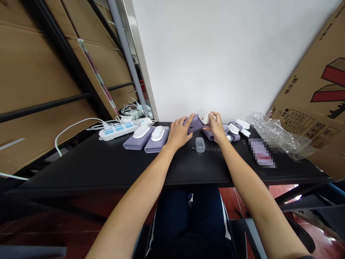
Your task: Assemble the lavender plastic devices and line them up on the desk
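Observation:
My left hand [178, 132], a ring on one finger, grips a purple plastic housing [195, 124] with a dark slot in its face, held tilted above the table. My right hand [215, 126] pinches a white rounded piece [206, 118] at the housing's right end; I cannot tell whether the two touch. Below them sits a small clear plastic box [200, 145], with thin metal springs [213, 149] beside it. To the left lie two purple blocks with white oval tops, one nearer [156, 144] and one farther [138, 141]. More purple and white parts [234, 130] lie partly behind my right hand.
A white power strip [124, 128] with tangled cables lies at the table's back left. Crumpled clear plastic bags [280, 133] and a pixelated purple item [261, 153] are on the right. Large cardboard boxes [309, 93] flank the black table [107, 167], and a white wall stands behind.

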Available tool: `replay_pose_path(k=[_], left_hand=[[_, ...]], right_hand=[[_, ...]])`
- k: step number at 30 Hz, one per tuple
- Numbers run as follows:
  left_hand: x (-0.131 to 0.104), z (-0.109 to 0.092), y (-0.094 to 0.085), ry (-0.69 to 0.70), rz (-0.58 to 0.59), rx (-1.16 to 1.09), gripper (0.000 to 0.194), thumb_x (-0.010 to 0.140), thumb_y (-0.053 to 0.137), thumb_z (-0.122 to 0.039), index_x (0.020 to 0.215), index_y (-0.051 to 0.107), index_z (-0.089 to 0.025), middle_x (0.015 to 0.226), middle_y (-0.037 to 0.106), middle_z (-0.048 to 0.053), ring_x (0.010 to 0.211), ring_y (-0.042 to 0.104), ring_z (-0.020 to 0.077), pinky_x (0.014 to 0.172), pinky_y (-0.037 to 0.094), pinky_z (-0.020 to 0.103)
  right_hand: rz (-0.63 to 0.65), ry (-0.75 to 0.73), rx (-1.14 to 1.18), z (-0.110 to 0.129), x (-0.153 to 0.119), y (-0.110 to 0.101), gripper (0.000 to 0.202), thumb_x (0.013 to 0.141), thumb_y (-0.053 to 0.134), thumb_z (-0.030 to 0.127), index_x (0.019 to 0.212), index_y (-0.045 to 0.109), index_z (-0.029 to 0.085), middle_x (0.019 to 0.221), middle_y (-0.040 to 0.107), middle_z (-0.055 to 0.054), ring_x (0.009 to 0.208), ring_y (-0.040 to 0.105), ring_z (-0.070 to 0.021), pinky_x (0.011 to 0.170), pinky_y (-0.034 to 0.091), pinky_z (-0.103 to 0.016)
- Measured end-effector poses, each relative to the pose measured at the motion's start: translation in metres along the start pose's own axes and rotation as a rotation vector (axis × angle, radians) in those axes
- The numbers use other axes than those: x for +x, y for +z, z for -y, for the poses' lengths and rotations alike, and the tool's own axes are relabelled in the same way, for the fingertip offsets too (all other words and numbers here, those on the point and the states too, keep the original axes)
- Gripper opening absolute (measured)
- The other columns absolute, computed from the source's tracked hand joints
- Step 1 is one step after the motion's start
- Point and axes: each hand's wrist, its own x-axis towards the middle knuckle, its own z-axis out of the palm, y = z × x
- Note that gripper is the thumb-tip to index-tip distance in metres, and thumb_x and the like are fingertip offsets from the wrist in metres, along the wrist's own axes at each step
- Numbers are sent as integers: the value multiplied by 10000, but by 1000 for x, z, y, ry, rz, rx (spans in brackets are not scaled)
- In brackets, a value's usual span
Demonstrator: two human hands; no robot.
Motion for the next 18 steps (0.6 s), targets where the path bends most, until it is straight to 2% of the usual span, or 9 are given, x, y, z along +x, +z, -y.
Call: replay_pose_path(k=[11,18], left_hand=[[0,-2,0,-8,22,13,878,961,673,-302,1736,263,-283,1553,530,169,1364,512,374,1142,421,512],[0,-3,2,-12,36,20,881,961,663,-289,1741,254,-293,1550,531,169,1350,513,384,1131,415,516]], right_hand=[[100,-68,-109,2,-4,-1,596,877,670,713,1290,556,299,909,640,25,813,655,-159,621,630,-263],[170,-96,-249,7,-7,0,505,953,622,620,1342,599,298,994,660,-22,1005,672,-214,660,634,-281]])
